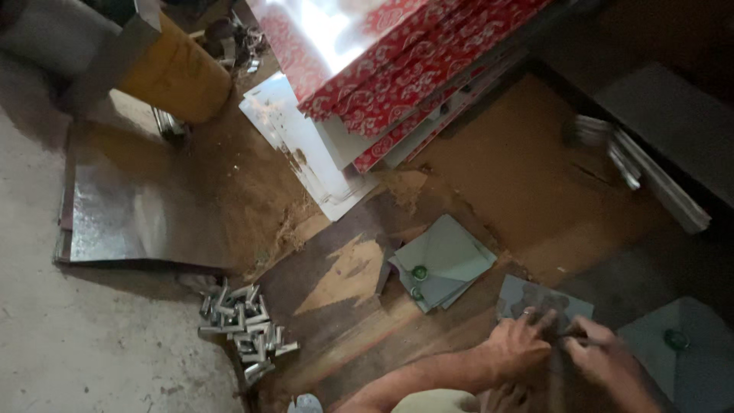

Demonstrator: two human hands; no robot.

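Dusty brown floor (527,176) fills my view, going to bare concrete (92,352) at nine o'clock. At five o'clock my left hand (520,348) and my right hand (604,356) meet over a grey square panel (535,294) lying flat, one corner aimed toward twelve; its long axis I cannot tell, since my fingers cover the near edge. Both hands are curled narrow around something small and dark between them, too blurred to name. Just beside the panel at ten o'clock lies a small stack of grey panels (447,260) with green studs, fanned out, corners toward one o'clock. A heap of short metal clips (245,329) sits well apart at eight o'clock. Red patterned sheets (397,69) lean at twelve, beside a yellow drum (180,76) at eleven.
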